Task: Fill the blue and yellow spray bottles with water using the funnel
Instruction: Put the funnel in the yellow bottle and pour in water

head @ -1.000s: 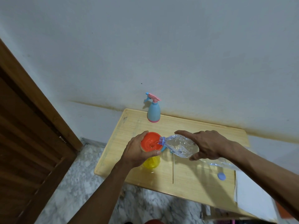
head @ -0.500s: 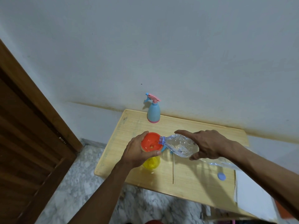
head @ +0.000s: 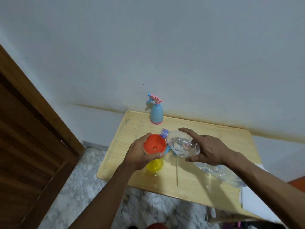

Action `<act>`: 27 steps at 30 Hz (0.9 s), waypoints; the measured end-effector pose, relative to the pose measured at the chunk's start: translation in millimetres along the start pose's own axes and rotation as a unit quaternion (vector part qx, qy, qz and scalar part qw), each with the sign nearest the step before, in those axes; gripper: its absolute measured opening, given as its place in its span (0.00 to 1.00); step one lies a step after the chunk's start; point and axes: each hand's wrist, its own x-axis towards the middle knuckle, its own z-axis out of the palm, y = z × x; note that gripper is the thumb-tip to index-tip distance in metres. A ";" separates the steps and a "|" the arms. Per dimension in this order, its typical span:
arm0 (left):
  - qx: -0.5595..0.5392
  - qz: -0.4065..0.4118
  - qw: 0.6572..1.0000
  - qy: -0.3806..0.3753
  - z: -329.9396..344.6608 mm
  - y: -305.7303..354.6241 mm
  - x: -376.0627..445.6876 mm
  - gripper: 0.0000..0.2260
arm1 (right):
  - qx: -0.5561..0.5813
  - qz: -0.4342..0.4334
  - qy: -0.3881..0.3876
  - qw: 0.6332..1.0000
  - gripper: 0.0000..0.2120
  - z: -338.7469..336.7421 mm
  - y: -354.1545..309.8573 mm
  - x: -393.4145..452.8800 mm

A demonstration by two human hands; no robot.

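Observation:
An orange funnel (head: 154,146) sits in the neck of the yellow spray bottle (head: 154,165) near the front left of the wooden table (head: 214,131). My left hand (head: 140,154) wraps around the funnel's rim from the left. In my right hand (head: 209,151) is a clear plastic water bottle (head: 181,144), gripped around its shoulder and lying nearly level. Its blue-ringed mouth points up-left at the funnel's far rim. The blue spray bottle (head: 156,114), with a pink trigger head, stands upright at the table's back edge against the wall.
A small blue part (head: 167,149) peeks out right of the funnel. A thin pale stick (head: 177,171) lies on the table. A white sheet (head: 257,200) covers the right front corner. A wooden door (head: 33,146) stands on the left, with marble floor (head: 79,187) below.
My right hand has tipped the water bottle back, lifting its mouth from over the funnel's bowl toward the far rim. My left hand stays on the funnel.

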 end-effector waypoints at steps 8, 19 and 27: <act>-0.014 0.001 1.000 0.008 2.0 1.9 1.1 0.46 | 0.233 0.058 0.200 0.950 0.48 25.9 5.1 -17.2; 0.002 -0.005 1.000 0.008 0.6 0.7 0.3 0.50 | 0.375 0.209 0.444 0.787 0.52 69.2 21.8 -31.3; 0.027 -0.021 0.999 -0.009 -3.5 7.6 0.1 0.49 | 0.395 0.248 0.517 0.718 0.50 77.2 40.8 -38.6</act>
